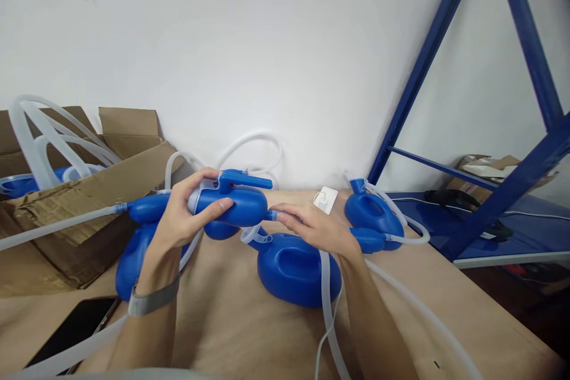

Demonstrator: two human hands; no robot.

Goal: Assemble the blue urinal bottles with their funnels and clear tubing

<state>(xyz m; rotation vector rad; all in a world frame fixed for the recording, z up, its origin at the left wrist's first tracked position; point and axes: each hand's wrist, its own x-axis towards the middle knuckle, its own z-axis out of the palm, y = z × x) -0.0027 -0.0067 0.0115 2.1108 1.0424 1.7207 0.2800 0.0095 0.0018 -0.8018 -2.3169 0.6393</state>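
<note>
Two bare hands working on a blue plastic vessel with a clear tube, over a brown table.

Head view: left hand (182, 214) wrapped around the held blue vessel (234, 205), thumb on its near side, fingers curled over the top by the grey end; vessel lifted just above the table (231, 320), lying sideways, centre-left of scene. Right hand (314, 227) at the vessel's right tip, fingers closed on the spout where the clear tube (327, 297) joins; exact pinch partly hidden. Tube runs down toward the near edge. Second blue vessel (294, 270) lies on the table just below the hands, third one (369, 214) to the right, further back. Cardboard box (66, 214) far left, phone (75, 326) near left, blue rack (512, 190) right.
</note>
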